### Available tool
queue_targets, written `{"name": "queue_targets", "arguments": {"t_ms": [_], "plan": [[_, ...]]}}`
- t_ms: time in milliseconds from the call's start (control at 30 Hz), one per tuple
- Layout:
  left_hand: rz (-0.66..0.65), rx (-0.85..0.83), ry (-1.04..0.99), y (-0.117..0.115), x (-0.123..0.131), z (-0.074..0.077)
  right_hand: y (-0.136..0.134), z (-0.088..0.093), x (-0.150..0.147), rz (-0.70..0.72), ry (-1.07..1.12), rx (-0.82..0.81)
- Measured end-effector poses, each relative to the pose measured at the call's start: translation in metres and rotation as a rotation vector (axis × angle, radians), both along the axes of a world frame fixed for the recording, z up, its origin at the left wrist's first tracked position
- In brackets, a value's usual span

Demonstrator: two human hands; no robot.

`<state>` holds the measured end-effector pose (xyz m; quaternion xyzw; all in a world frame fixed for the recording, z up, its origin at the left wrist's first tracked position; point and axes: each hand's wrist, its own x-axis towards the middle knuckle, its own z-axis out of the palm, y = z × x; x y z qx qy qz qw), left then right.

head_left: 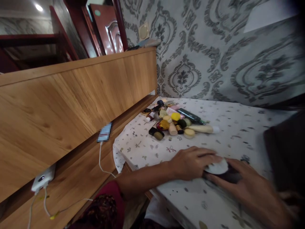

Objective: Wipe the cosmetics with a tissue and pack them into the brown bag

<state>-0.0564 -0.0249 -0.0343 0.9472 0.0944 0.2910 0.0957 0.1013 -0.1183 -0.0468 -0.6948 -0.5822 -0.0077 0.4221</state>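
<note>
My right hand (252, 183) is wrapped round a dark jar-like container with a white, round top (218, 167), tilted over the near part of the patterned cloth. From the other side my left hand (193, 163) grips the same container, its fingers lying over the white top. Whether that top is a lid or a separate pad is too blurred to tell. Beyond my hands lies a pile of cosmetics: a dark green bottle (190, 115), a cream tube (202, 128) with a white cap, a yellow cap (175, 116), a gold-lidded jar (164, 124) and several small jars.
A white cloth (143, 152) with leaf prints covers the table. Along its left runs a wooden board (83, 95) with a ledge, where a phone (105, 132) and a white power bank (44, 178) lie with cables. A dark object (286, 146) stands at the right; patterned wallpaper rises behind.
</note>
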Motion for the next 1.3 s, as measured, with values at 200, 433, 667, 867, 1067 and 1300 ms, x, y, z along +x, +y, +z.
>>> {"name": "queue_targets", "arguments": {"t_ms": [200, 433, 667, 867, 1067, 1300], "plan": [[-0.023, -0.339, -0.152, -0.001, -0.007, 0.005, -0.011, 0.013, -0.008, 0.085, 0.183, 0.013], [0.106, -0.465, -0.093, -0.002, -0.007, 0.01, -0.019, 0.026, -0.005, 0.001, 0.324, 0.092], [0.155, -0.223, -0.106, 0.01, -0.008, -0.001, -0.036, 0.062, -0.005, 0.038, 0.336, 0.244], [0.151, -0.101, -0.055, 0.018, -0.007, -0.012, -0.073, 0.14, 0.028, -0.009, 0.358, 0.507], [0.15, -0.097, -0.03, 0.019, -0.005, -0.012, -0.064, 0.177, 0.105, -0.252, 0.386, 0.508], [0.156, -0.055, -0.036, 0.024, -0.006, -0.018, -0.015, 0.15, 0.154, -0.565, 0.728, 0.147]]}}
